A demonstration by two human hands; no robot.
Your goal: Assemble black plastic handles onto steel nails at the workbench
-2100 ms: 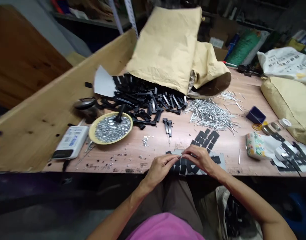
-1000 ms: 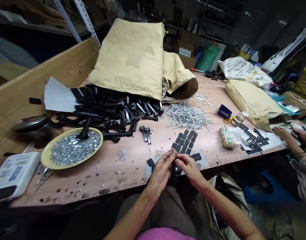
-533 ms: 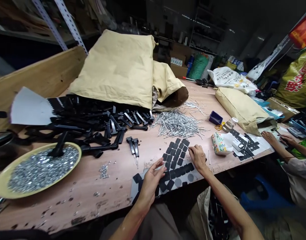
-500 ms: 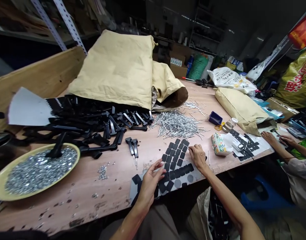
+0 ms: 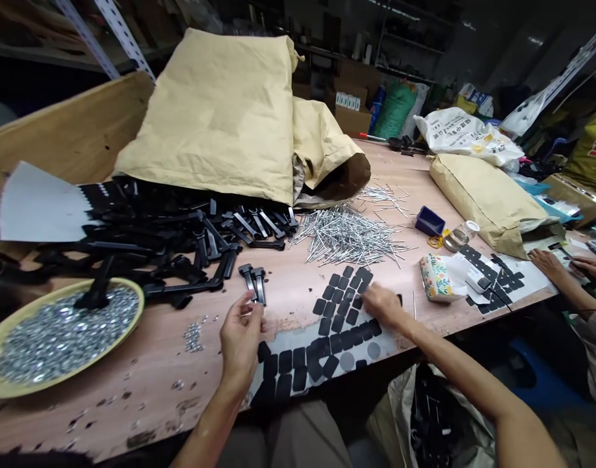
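Observation:
My left hand point(image 5: 240, 338) is at the near end of two black plastic pieces point(image 5: 253, 281) lying side by side on the wooden table point(image 5: 156, 364), thumb and fingers pinched on their tips. My right hand point(image 5: 383, 304) is blurred by motion and hovers over a cluster of loose black pads point(image 5: 341, 292). A grey backing sheet with more black pads point(image 5: 322, 351) lies at the table's near edge between my hands.
A heap of metal pins point(image 5: 346, 231) lies behind the pads. A pile of black plastic parts point(image 5: 156, 224) spills from a brown paper sack point(image 5: 220, 117). A yellow dish of silver bits point(image 5: 58, 335) sits left. Another person's hands point(image 5: 554, 263) work at right, near a floral tin point(image 5: 437, 278).
My left hand has left the pad sheet and moved up-left to the two black pieces. My right hand slid slightly over the loose pads. The camera view shifted a little.

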